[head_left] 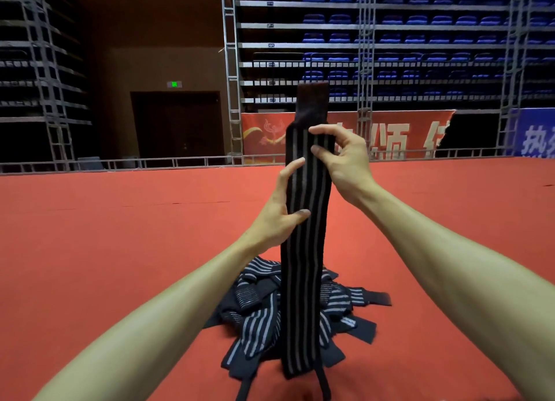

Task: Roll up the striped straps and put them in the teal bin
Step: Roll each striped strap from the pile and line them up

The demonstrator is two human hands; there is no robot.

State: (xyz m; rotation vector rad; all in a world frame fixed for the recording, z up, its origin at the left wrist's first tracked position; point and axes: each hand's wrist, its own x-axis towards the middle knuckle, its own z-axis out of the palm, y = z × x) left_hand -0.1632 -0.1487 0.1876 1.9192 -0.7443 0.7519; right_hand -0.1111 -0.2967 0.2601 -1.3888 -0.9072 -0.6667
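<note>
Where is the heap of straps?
The heap lies low centre in the head view, on the red floor, behind the strap held by left hand and right hand.

Middle of the pile [258,319] covered by the held strap [303,250]; its thin tail runs off the bottom edge. Most fingers of the left hand [279,217] tucked behind it, unseen. Both forearms cut at the frame. Lettering on the red banner [420,124] partly blocked by the right hand [342,160]
</note>
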